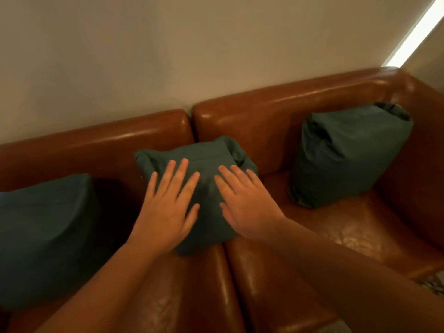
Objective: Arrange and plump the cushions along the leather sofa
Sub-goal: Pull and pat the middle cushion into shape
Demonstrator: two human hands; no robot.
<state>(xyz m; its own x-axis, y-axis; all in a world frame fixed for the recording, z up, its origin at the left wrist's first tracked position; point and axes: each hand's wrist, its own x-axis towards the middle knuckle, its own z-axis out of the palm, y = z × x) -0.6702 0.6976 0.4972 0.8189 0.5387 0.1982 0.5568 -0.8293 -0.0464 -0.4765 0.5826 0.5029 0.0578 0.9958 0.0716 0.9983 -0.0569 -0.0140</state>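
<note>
Three dark teal cushions sit along a brown leather sofa (276, 121). The middle cushion (209, 157) leans at the seam between two seat sections. My left hand (168, 207) lies flat on its left half, fingers spread. My right hand (245, 203) lies flat on its right half, fingers spread too. Neither hand grips the fabric. The right cushion (346, 152) stands upright against the backrest near the sofa's right arm. The left cushion (45, 234) rests on the left seat, partly cut off by the frame edge.
A plain pale wall (168, 56) rises directly behind the backrest. A bright strip of light (415, 34) runs along the top right corner. A patch of patterned floor or rug (432, 282) shows past the sofa's front edge at the right.
</note>
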